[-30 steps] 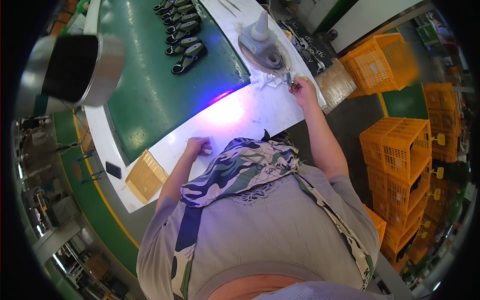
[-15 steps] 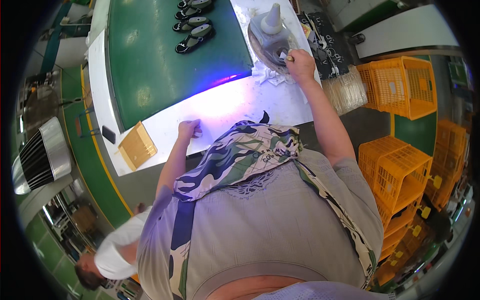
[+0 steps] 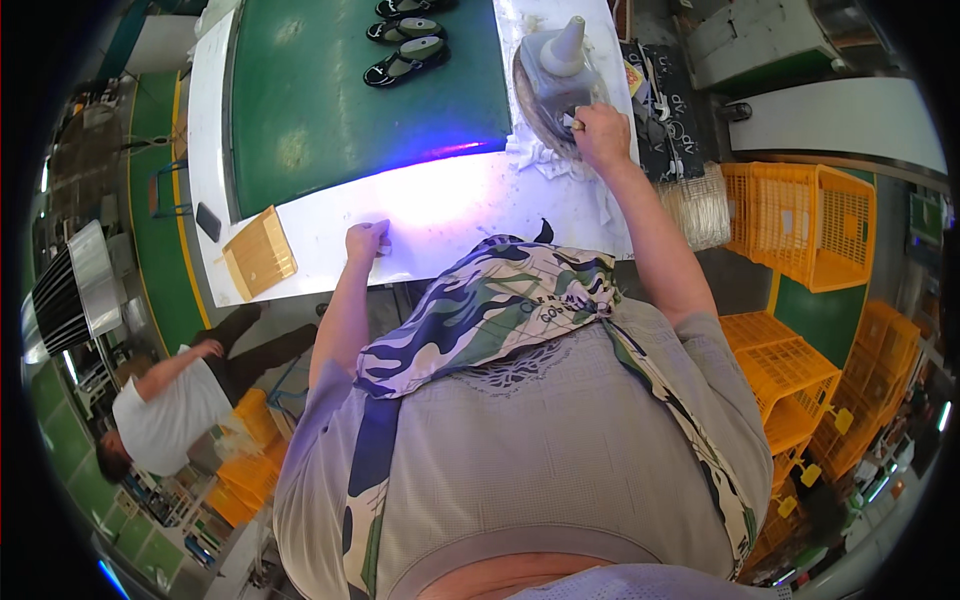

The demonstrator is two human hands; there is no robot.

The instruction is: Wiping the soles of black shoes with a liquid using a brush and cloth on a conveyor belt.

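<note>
My right hand (image 3: 602, 137) is closed round a small pale-handled brush (image 3: 573, 123), its end down at the near side of a round tray (image 3: 530, 95). In that tray stands a translucent container (image 3: 562, 80) with a white cone-shaped top. A crumpled white cloth (image 3: 548, 158) lies by the tray's near edge. My left hand (image 3: 367, 241) rests at the near edge of the white table (image 3: 330, 225), fingers closed; what they hold, if anything, is hidden. Between my hands a dark item (image 3: 545, 232) partly shows behind my camouflage apron (image 3: 490, 300).
Black shoes (image 3: 407, 62) lie on the green belt (image 3: 300, 120). A tan flat piece (image 3: 260, 253) and a phone (image 3: 208, 222) are at the table's left. Orange crates (image 3: 800, 220) stand right. A co-worker (image 3: 180, 410) is at lower left, and a metallic duct (image 3: 85, 280) left.
The whole view has shifted a little, and the shoes sit higher in the picture. My right hand keeps the brush at the tray. The co-worker has come further into view.
</note>
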